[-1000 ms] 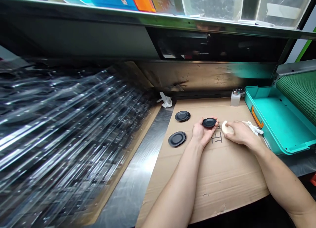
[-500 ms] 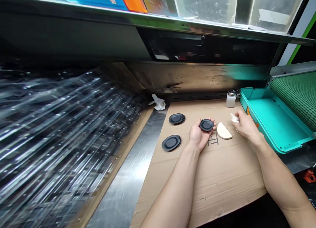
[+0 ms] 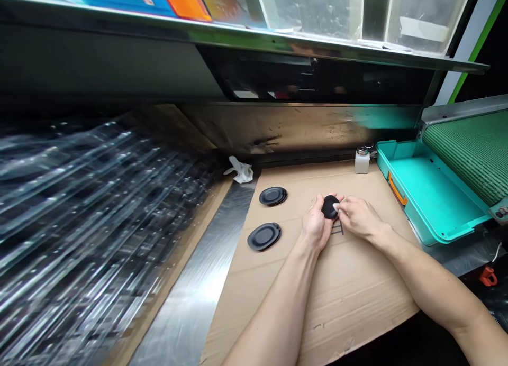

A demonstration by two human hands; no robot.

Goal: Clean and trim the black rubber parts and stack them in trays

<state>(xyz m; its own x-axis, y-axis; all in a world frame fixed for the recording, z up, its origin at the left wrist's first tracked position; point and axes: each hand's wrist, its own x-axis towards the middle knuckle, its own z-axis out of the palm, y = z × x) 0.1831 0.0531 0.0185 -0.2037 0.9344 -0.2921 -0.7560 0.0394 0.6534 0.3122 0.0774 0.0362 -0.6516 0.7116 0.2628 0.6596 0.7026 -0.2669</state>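
Note:
My left hand (image 3: 316, 224) is closed around a black round plastic piece (image 3: 329, 208), holding it above the cardboard. Pinched in my right hand (image 3: 359, 216) is a small white wad of cloth or tissue (image 3: 336, 207), touching the face of the black piece. To the left lie more black round pieces: a small stack (image 3: 273, 196) farther back, and another black piece or stack (image 3: 264, 236) nearer. Both rest on the cardboard sheet (image 3: 357, 297). The cream half-disc does not show now; my right hand covers that spot.
Farther back stands a white pump bottle (image 3: 361, 161). A teal tray (image 3: 436, 189) with an orange latch sits at right beside a green conveyor belt (image 3: 472, 144). Crumpled white material (image 3: 240, 170) lies at back left, near stacked clear plastic trays (image 3: 87, 228). A shelf edge (image 3: 278, 40) runs overhead.
My right hand has come left with the white wad onto the black piece. In my left hand the piece has tilted. The view has shifted slightly right.

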